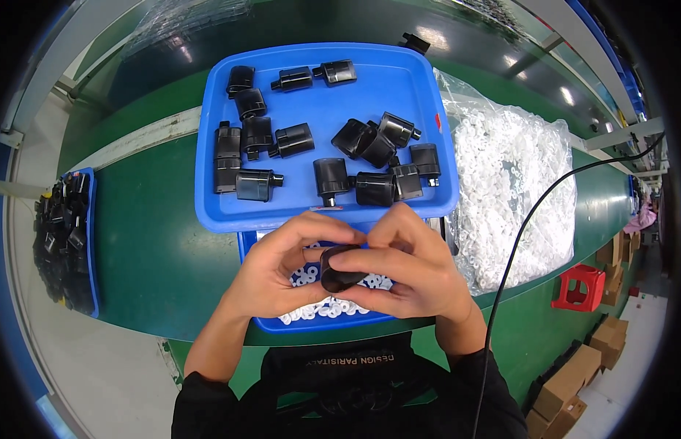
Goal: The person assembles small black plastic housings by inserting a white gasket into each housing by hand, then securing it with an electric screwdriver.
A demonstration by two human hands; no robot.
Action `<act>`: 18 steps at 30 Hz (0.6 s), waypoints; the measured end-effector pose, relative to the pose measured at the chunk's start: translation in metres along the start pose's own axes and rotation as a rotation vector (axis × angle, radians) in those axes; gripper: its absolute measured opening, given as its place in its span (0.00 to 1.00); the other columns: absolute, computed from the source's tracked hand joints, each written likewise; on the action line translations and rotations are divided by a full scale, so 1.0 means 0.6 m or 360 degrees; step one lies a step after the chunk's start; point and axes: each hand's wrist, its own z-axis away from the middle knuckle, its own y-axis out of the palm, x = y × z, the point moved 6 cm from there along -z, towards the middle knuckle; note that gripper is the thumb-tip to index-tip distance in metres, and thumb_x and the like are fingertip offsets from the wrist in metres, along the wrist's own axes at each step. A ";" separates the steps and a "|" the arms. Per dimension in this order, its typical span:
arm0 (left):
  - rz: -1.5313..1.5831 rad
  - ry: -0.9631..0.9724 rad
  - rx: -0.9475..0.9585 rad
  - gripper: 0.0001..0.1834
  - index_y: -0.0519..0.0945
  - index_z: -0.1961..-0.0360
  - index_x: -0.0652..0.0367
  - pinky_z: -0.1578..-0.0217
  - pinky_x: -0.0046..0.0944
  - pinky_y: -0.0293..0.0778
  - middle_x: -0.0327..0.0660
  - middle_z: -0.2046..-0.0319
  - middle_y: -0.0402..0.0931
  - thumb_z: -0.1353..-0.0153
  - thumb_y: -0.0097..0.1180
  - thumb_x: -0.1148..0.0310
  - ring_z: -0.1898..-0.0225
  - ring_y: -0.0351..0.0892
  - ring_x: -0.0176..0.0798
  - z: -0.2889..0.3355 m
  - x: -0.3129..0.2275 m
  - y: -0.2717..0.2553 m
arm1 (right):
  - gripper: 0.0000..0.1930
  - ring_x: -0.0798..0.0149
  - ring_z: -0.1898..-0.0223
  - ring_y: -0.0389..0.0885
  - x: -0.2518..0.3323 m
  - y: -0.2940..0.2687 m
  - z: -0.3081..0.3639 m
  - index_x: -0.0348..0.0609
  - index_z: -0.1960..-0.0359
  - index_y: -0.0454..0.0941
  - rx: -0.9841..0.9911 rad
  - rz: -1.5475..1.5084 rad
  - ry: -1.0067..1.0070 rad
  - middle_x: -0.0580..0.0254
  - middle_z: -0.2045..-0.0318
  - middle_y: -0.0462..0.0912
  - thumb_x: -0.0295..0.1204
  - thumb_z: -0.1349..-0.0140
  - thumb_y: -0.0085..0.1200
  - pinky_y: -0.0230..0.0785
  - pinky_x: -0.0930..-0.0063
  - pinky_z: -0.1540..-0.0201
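Note:
Both my hands meet in front of me around one dark, glossy plastic cartridge (340,272). My left hand (285,260) grips it from the left side, and my right hand (413,265) has its fingers curled over it from the right. Its far end is hidden by my fingers. Just below my hands lies a blue tray (271,323) with many small white rings (329,309). Beyond it a larger blue tray (282,208) holds several similar black cartridges (255,184), each with a short spout, lying in loose groups.
A clear plastic bag full of small white parts (512,194) lies right of the trays. At the far left, another blue tray (91,241) is heaped with black parts. A black cable (512,271) hangs across the right side. A red stool (579,288) and cardboard boxes (567,380) stand on the floor.

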 end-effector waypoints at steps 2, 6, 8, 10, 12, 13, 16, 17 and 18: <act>0.0141 -0.0096 -0.0213 0.33 0.69 0.44 0.66 0.40 0.49 0.68 0.50 0.46 0.67 0.55 0.57 0.90 0.41 0.69 0.48 0.002 0.003 -0.005 | 0.22 0.71 0.76 0.68 0.029 -0.017 0.010 0.46 0.59 0.83 -0.0082 -0.0012 -0.0086 0.68 0.73 0.65 0.30 0.60 0.73 0.61 0.80 0.78; -0.0099 0.0007 -0.0125 0.34 0.68 0.42 0.65 0.39 0.51 0.67 0.49 0.44 0.65 0.54 0.58 0.88 0.39 0.67 0.49 -0.005 -0.001 -0.014 | 0.21 0.71 0.76 0.67 0.024 -0.024 0.008 0.41 0.61 0.85 -0.0129 0.0161 -0.0013 0.68 0.75 0.66 0.28 0.62 0.75 0.58 0.81 0.77; -0.0112 0.0019 -0.0117 0.34 0.67 0.43 0.66 0.40 0.51 0.68 0.53 0.45 0.65 0.55 0.58 0.88 0.39 0.68 0.52 -0.005 0.000 -0.014 | 0.22 0.71 0.76 0.68 0.001 -0.018 0.008 0.40 0.62 0.85 -0.0129 0.0134 0.0040 0.66 0.74 0.67 0.27 0.64 0.75 0.57 0.81 0.77; -0.0128 0.0029 -0.0111 0.34 0.67 0.43 0.67 0.40 0.51 0.68 0.56 0.45 0.66 0.57 0.58 0.87 0.40 0.69 0.56 -0.005 0.003 -0.014 | 0.22 0.71 0.76 0.68 -0.003 -0.020 0.004 0.40 0.62 0.85 -0.0125 0.0156 0.0027 0.67 0.74 0.68 0.27 0.64 0.75 0.57 0.81 0.77; -0.0119 0.0001 -0.0100 0.34 0.67 0.44 0.68 0.41 0.51 0.69 0.56 0.45 0.65 0.58 0.56 0.88 0.40 0.69 0.55 -0.003 0.009 -0.014 | 0.22 0.71 0.76 0.68 -0.002 -0.020 0.003 0.41 0.62 0.85 -0.0119 0.0172 0.0013 0.67 0.74 0.68 0.26 0.64 0.74 0.57 0.80 0.77; -0.0119 0.0002 -0.0102 0.34 0.67 0.44 0.68 0.41 0.51 0.69 0.56 0.45 0.65 0.58 0.56 0.88 0.40 0.69 0.55 -0.002 0.008 -0.015 | 0.21 0.71 0.76 0.68 0.000 -0.019 0.004 0.41 0.62 0.85 -0.0096 0.0195 0.0034 0.68 0.74 0.68 0.26 0.64 0.74 0.58 0.80 0.77; -0.0142 -0.0050 -0.0089 0.33 0.68 0.44 0.68 0.41 0.50 0.69 0.55 0.45 0.65 0.57 0.54 0.89 0.41 0.69 0.54 -0.003 0.006 -0.015 | 0.21 0.70 0.77 0.69 0.027 -0.025 0.008 0.43 0.63 0.85 -0.0120 0.0215 -0.0019 0.68 0.75 0.68 0.25 0.65 0.73 0.59 0.80 0.77; -0.0101 -0.0066 -0.0101 0.33 0.68 0.44 0.68 0.41 0.50 0.69 0.55 0.45 0.65 0.57 0.53 0.89 0.41 0.69 0.53 -0.005 0.006 -0.014 | 0.21 0.70 0.77 0.69 0.038 -0.030 0.009 0.43 0.63 0.85 -0.0172 0.0213 -0.0091 0.69 0.75 0.69 0.25 0.65 0.73 0.60 0.80 0.77; -0.0059 -0.0081 -0.0114 0.32 0.68 0.44 0.69 0.41 0.50 0.69 0.54 0.45 0.65 0.57 0.52 0.89 0.41 0.69 0.53 -0.005 0.006 -0.013 | 0.21 0.71 0.78 0.69 0.027 -0.026 0.005 0.43 0.63 0.85 -0.0160 0.0259 -0.0047 0.68 0.75 0.69 0.26 0.65 0.73 0.61 0.80 0.77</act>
